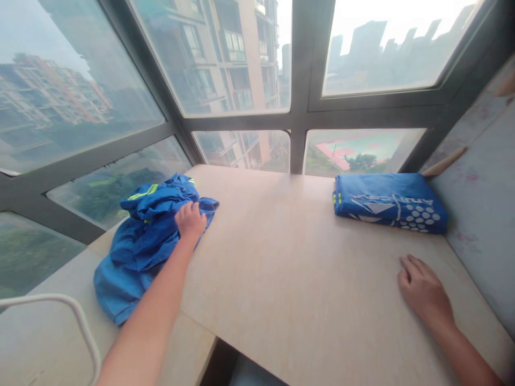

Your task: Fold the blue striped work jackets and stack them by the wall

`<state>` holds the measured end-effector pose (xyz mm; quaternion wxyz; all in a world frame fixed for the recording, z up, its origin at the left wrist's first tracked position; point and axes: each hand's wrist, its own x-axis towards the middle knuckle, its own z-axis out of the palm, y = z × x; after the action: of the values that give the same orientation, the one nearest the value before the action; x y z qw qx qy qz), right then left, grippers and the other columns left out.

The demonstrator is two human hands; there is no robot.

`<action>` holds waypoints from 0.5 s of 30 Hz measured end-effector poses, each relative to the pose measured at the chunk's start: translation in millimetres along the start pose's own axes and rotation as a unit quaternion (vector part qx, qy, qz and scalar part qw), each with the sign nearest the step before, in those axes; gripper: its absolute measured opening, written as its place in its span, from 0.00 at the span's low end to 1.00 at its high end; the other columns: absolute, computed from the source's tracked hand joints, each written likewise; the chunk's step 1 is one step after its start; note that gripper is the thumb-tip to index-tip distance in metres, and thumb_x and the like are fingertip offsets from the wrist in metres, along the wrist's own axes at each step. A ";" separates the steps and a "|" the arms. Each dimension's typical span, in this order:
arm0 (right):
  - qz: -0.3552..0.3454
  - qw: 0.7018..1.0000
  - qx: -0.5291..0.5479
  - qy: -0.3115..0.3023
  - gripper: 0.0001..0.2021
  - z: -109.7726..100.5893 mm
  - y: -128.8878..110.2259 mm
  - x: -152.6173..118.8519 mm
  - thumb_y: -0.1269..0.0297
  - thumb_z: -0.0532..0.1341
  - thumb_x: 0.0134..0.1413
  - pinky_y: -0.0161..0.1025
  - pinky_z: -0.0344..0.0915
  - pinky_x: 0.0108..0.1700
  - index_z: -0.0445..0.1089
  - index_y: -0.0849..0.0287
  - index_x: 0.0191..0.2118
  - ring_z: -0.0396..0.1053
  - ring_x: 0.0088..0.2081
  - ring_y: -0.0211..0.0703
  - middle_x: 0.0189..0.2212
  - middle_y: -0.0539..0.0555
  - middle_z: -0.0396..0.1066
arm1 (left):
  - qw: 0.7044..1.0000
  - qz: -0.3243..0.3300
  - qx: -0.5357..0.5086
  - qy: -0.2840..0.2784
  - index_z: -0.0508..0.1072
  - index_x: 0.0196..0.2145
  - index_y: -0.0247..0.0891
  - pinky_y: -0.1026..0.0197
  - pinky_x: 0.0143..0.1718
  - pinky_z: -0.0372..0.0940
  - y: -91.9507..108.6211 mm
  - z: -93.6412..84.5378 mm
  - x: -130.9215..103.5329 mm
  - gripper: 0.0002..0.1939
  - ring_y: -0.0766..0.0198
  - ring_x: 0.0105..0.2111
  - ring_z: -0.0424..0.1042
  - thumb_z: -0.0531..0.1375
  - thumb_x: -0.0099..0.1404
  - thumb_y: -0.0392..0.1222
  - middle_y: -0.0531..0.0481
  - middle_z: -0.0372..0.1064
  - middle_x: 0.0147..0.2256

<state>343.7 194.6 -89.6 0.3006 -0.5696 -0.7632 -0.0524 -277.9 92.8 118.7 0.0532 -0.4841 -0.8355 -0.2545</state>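
Observation:
A crumpled blue garment with yellow-green stripes lies in a heap on the left of the table, near the window. My left hand reaches across it, fingers curled into the cloth at its right side. On the right, a folded blue garment with white printing forms a flat, neat block. My right hand rests on the tabletop just in front of that block, apart from it. Its fingers lie stretched out on the surface, with nothing held.
The pale tabletop runs back to grey-framed windows. A patterned wall bounds the right side. At lower left a white curved tube or cable shows. The table's front edge drops to a dark gap.

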 end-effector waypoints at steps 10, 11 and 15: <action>-0.021 0.999 -0.024 0.011 0.27 4.0 8.7 -2.9 0.58 0.48 0.53 0.56 0.62 0.58 0.69 0.65 0.54 0.67 0.54 0.63 0.52 0.68 0.69 | 0.969 -0.240 0.047 -0.027 0.64 0.55 0.35 0.36 0.58 0.54 -125.0 -28.5 84.1 0.42 0.30 0.61 0.56 0.69 0.43 0.48 0.29 0.50 0.64; -0.017 1.000 -0.020 0.009 0.27 3.2 7.8 -2.8 0.58 0.48 0.53 0.56 0.62 0.59 0.69 0.65 0.54 0.67 0.55 0.62 0.52 0.67 0.68 | 0.969 -0.245 0.011 0.006 0.67 0.51 0.37 0.37 0.59 0.54 -126.2 -25.1 81.1 0.36 0.33 0.60 0.59 0.68 0.42 0.44 0.33 0.55 0.62; -0.002 1.000 -0.007 0.004 0.26 0.6 4.3 -2.3 0.59 0.49 0.53 0.57 0.61 0.59 0.69 0.63 0.55 0.66 0.55 0.62 0.54 0.66 0.68 | 0.949 -0.270 -0.080 0.141 0.66 0.38 0.40 0.37 0.60 0.52 -122.5 -30.3 68.1 0.18 0.43 0.55 0.64 0.62 0.47 0.37 0.47 0.68 0.50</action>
<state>347.7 194.4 -92.5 0.2998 -0.5695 -0.7629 -0.0606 -420.9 82.4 121.9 0.0614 -0.2019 -0.8959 -0.3909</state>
